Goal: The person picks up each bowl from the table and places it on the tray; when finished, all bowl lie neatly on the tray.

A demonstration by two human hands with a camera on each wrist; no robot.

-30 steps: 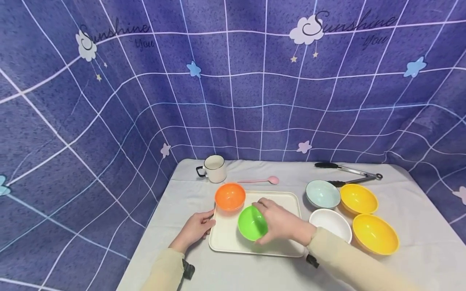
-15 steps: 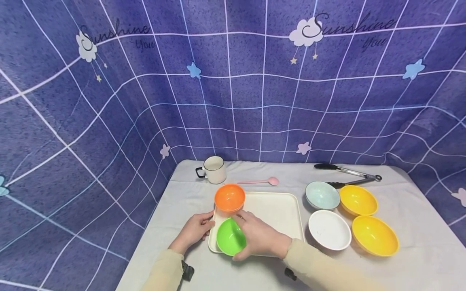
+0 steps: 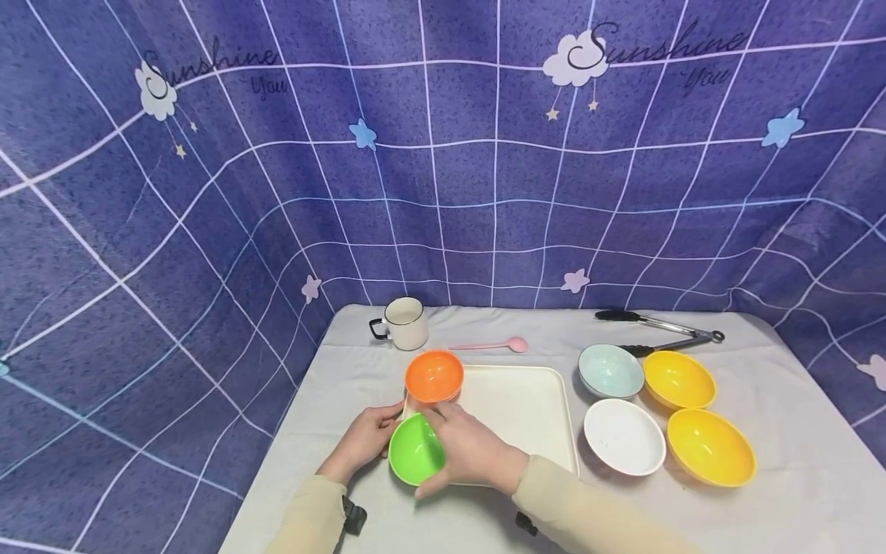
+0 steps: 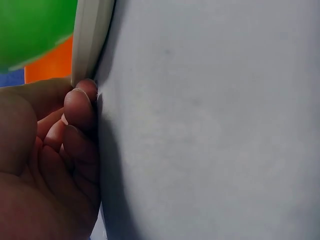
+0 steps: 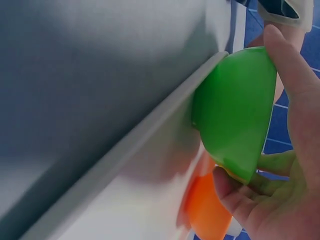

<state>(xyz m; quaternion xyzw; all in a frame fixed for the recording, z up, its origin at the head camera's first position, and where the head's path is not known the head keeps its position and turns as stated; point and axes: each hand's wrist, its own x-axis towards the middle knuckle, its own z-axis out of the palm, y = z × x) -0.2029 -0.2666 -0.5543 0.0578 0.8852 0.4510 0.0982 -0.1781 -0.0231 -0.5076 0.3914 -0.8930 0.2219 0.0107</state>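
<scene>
A cream tray [image 3: 519, 423] lies on the table, an orange bowl [image 3: 434, 376] standing at its back left corner. The right hand [image 3: 477, 450] grips a green bowl [image 3: 415, 450] by the rim over the tray's front left corner; in the right wrist view, thumb and fingers hold opposite sides of the green bowl [image 5: 235, 110]. On the tray's left edge, the left hand [image 3: 363, 442] pinches the side. The left wrist view has its fingers [image 4: 80, 110] curled against the tray rim [image 4: 90, 45]. Whether the green bowl touches the tray is hard to tell.
Right of the tray stand a white bowl [image 3: 624, 437], a pale blue bowl [image 3: 611, 372] and two yellow bowls [image 3: 711, 447]. Black-tipped tongs [image 3: 664, 327] lie behind them. A mug [image 3: 405, 323] and a pink spoon [image 3: 491, 345] are at the back, before a curtain [image 3: 484, 177].
The right hand has carried the green bowl left and toward the front, from the tray's middle to its front left corner. The left hand has stayed at the tray's left edge.
</scene>
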